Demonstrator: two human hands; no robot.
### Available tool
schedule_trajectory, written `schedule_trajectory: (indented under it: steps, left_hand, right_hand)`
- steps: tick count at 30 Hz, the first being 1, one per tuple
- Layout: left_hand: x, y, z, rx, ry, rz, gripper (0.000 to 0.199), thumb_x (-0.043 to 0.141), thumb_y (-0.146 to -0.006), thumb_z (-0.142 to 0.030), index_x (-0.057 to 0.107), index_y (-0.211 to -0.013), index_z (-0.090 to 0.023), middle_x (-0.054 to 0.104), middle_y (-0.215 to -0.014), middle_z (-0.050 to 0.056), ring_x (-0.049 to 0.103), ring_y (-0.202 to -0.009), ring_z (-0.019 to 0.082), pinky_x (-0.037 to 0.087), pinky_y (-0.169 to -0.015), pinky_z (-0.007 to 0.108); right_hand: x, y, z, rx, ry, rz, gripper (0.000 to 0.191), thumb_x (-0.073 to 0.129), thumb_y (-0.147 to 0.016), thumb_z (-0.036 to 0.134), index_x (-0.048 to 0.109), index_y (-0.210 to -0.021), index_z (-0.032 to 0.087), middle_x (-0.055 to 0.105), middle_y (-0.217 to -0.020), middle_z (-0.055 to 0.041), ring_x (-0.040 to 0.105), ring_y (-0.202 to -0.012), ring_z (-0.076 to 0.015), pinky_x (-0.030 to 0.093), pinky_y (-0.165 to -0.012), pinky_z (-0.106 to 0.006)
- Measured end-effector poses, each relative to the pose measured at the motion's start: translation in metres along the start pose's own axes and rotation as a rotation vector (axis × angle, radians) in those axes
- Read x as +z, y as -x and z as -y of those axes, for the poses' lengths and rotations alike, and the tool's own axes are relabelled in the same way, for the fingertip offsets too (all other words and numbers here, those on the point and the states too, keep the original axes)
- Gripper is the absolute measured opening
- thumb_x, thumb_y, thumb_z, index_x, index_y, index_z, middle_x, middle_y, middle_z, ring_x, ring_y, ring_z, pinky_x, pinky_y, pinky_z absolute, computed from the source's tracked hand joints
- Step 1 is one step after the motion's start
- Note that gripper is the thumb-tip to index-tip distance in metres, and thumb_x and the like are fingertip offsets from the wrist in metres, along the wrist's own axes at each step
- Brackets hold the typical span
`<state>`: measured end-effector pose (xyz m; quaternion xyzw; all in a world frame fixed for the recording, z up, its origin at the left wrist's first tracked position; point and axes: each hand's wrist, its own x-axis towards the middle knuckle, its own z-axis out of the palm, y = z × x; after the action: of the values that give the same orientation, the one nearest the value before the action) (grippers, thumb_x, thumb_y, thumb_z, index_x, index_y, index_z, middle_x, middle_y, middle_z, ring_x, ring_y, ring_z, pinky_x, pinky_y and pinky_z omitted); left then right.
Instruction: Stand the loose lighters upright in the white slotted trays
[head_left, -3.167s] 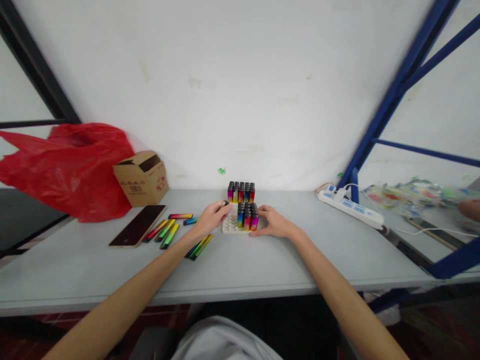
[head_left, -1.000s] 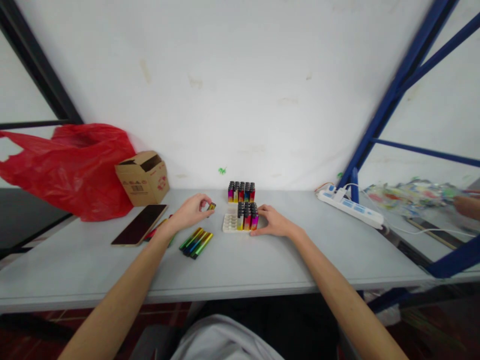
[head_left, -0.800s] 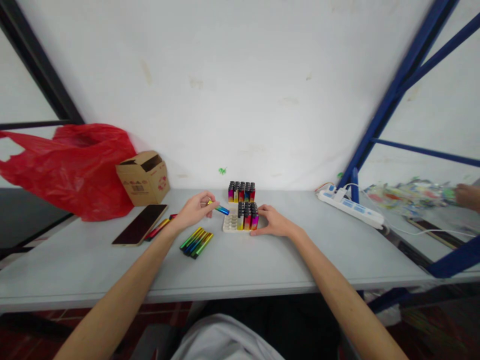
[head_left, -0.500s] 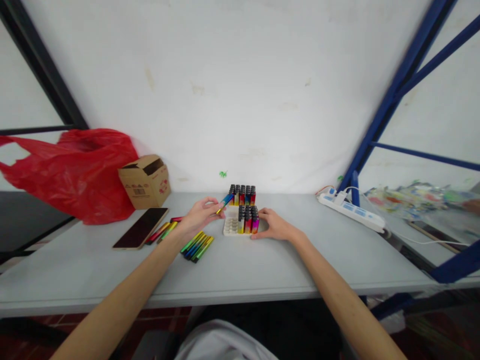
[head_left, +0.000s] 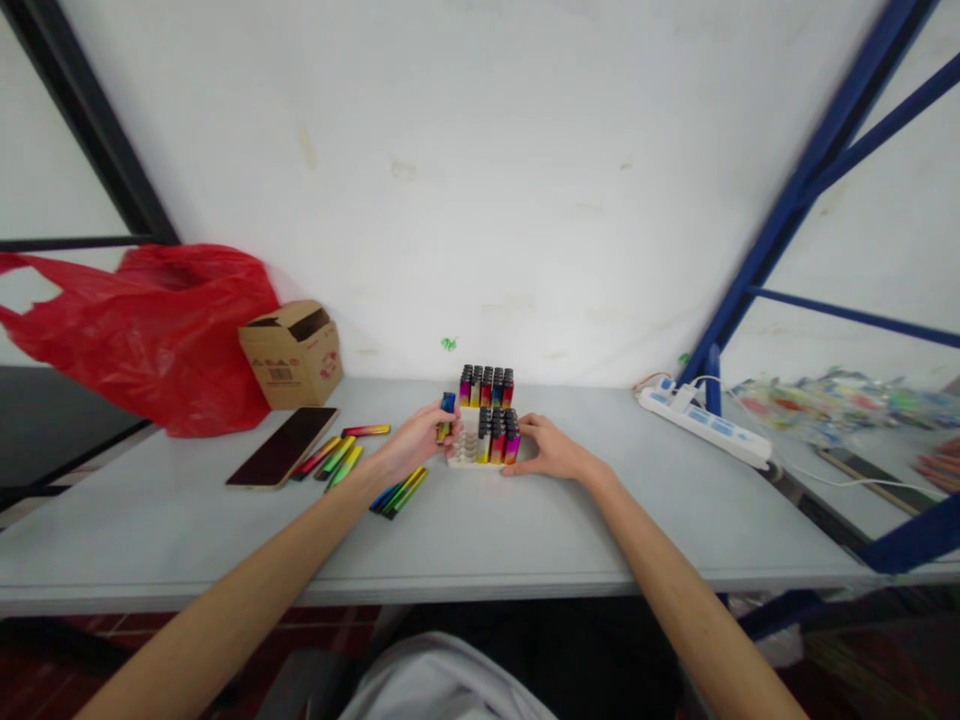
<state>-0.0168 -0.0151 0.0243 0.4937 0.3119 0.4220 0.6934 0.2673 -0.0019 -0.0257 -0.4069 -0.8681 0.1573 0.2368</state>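
My left hand (head_left: pixel 420 438) pinches a blue-and-yellow lighter (head_left: pixel 448 404), held upright at the left end of a white lighter tray (head_left: pixel 466 462). Several multicoloured lighters (head_left: pixel 498 440) with black tops stand in the right part of this tray; slots on its left side show bare. My right hand (head_left: pixel 551 448) is curved around the tray's right end, thumb at the front corner and fingers behind, steadying it. Just behind, a second group of upright lighters (head_left: pixel 486 386) stands in rows. Loose lighters (head_left: pixel 401 494) lie beside my left wrist, and more lighters (head_left: pixel 330 458) lie farther left.
A dark-screened phone (head_left: pixel 283 447) lies at the left, before an open cardboard box (head_left: pixel 292 355) and a red plastic bag (head_left: pixel 172 340). At right, a white power strip (head_left: pixel 701 425) with cables lies near a blue metal frame (head_left: pixel 780 215). Another person's hand (head_left: pixel 941 462) shows at the far right.
My left hand has brought the lighter down to the tray's left end and turned it from slanted to upright. My right hand stays at the tray's right end.
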Motion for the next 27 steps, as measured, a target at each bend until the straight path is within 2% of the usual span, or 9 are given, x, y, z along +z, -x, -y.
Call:
schedule_trajectory:
  steps: [4,6,10,15,22,27]
  left_hand:
    - [-0.002,-0.0021,-0.0014,-0.051,0.075,0.025,0.031,0.06,-0.091,-0.049,0.061,-0.088,-0.018,0.048,-0.066,-0.002,0.044,-0.057,0.015,0.043,-0.052,0.027]
    - [-0.0026,-0.0026,-0.0022,-0.063,0.081,0.013,0.037,0.053,-0.094,-0.054,0.06,-0.085,-0.019,0.043,-0.064,-0.002,0.042,-0.056,0.015,0.04,-0.051,0.026]
    - [-0.0034,-0.0031,-0.0024,-0.08,0.054,-0.019,0.039,0.046,-0.097,-0.05,0.055,-0.076,-0.019,0.037,-0.062,-0.003,0.036,-0.054,0.014,0.033,-0.049,0.023]
    - [-0.0021,-0.0045,-0.0003,-0.072,0.028,-0.015,0.039,0.037,-0.096,-0.044,0.049,-0.067,-0.02,0.033,-0.061,-0.003,0.033,-0.053,0.014,0.031,-0.048,0.023]
    - [0.0012,-0.0049,0.0031,-0.113,0.021,-0.011,0.03,0.039,-0.092,-0.033,0.049,-0.067,-0.02,0.032,-0.063,-0.003,0.033,-0.053,0.014,0.031,-0.046,0.021]
    - [-0.0005,-0.0037,0.0005,-0.073,0.034,-0.039,0.03,0.038,-0.094,-0.033,0.051,-0.07,-0.019,0.036,-0.064,-0.002,0.035,-0.054,0.013,0.033,-0.047,0.021]
  right_hand:
    - [0.0001,0.0001,0.0004,0.005,0.004,-0.002,0.076,0.087,-0.075,0.067,0.073,-0.131,0.018,0.065,-0.125,-0.0152,0.061,-0.117,-0.0331,0.049,-0.109,-0.05]
    - [0.0001,0.0001,0.0005,0.0,0.007,-0.005,0.076,0.087,-0.075,0.067,0.073,-0.131,0.017,0.064,-0.126,-0.0153,0.061,-0.117,-0.0332,0.049,-0.109,-0.049]
    - [0.0,0.0003,0.0007,0.002,0.005,-0.004,0.077,0.086,-0.076,0.068,0.072,-0.132,0.018,0.064,-0.125,-0.015,0.061,-0.118,-0.0331,0.049,-0.11,-0.05]
    - [-0.0009,0.0006,0.0013,0.004,0.013,0.004,0.077,0.085,-0.076,0.069,0.073,-0.132,0.018,0.064,-0.125,-0.0152,0.06,-0.118,-0.0331,0.048,-0.11,-0.05]
    - [-0.0006,0.0001,0.0008,0.009,0.009,0.015,0.079,0.085,-0.076,0.069,0.072,-0.134,0.016,0.064,-0.127,-0.0158,0.06,-0.118,-0.0326,0.048,-0.11,-0.049]
    - [-0.0008,0.0001,0.0017,0.004,0.017,0.009,0.077,0.085,-0.076,0.07,0.072,-0.132,0.018,0.064,-0.126,-0.0152,0.06,-0.119,-0.0335,0.048,-0.11,-0.049]
